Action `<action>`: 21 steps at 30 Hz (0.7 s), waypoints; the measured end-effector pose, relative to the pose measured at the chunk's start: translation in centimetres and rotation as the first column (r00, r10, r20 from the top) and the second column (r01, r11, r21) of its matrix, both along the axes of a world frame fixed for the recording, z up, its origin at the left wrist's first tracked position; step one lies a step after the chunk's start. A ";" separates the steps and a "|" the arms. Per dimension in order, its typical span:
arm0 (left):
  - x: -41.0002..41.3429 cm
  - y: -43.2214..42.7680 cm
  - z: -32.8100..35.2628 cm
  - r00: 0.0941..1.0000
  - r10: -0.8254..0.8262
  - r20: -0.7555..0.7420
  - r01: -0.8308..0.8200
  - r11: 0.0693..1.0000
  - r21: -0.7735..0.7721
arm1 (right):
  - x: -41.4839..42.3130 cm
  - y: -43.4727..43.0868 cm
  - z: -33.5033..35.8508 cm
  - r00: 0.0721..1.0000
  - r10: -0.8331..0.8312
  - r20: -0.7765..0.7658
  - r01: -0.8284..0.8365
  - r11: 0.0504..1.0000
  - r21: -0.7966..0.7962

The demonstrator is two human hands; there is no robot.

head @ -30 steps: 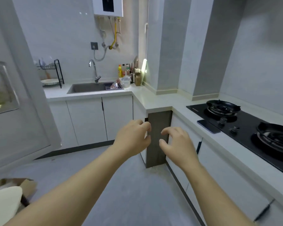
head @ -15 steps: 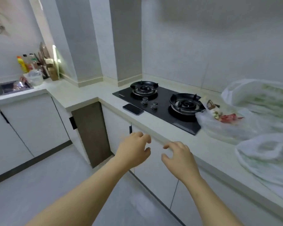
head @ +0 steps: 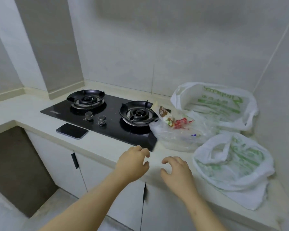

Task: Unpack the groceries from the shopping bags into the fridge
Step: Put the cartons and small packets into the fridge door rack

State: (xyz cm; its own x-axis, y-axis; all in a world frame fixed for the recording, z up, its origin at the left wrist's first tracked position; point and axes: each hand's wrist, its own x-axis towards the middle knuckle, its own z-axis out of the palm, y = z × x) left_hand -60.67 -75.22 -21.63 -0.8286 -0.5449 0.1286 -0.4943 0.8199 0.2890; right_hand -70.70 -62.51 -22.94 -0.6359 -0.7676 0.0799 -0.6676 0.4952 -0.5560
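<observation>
No wording could be read for certain. On the right of the counter (head: 98,145), the far white bag (head: 213,104) carried large green lettering, blurred and seemingly reversed. The near white bag (head: 232,165) bore green print, equally illegible. A packet (head: 163,112) sticking out of the clear bag (head: 178,137) had a brown label with pale characters, undecipherable. The black hob (head: 112,111) showed a tiny mark at its near left corner, too small to read.

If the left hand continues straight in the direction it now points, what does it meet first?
Probably the front right corner of the black gas hob, just ahead of the left hand. The clear plastic bag lies close behind that corner. The hand's height is unclear.
</observation>
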 end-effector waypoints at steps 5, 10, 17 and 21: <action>-6.2 -5.0 0.1 0.996 -0.091 -0.020 0.091 0.996 -0.004 | -5.3 -4.2 -0.4 0.995 -0.102 -0.005 0.102 0.995 0.019; -12.1 -9.3 0.0 0.977 -0.209 -0.038 0.208 0.978 -0.024 | -10.1 -7.9 -0.7 0.977 -0.212 -0.018 0.212 0.977 -0.006; -19.2 -11.7 -1.5 0.937 -0.346 -0.055 0.346 0.938 -0.011 | -15.6 -9.0 -1.2 0.939 -0.337 -0.061 0.331 0.939 -0.092; -22.2 -11.7 -2.6 0.942 -0.334 -0.022 0.334 0.934 0.126 | -19.1 -8.9 -1.6 0.953 -0.292 -0.081 0.291 0.956 -0.016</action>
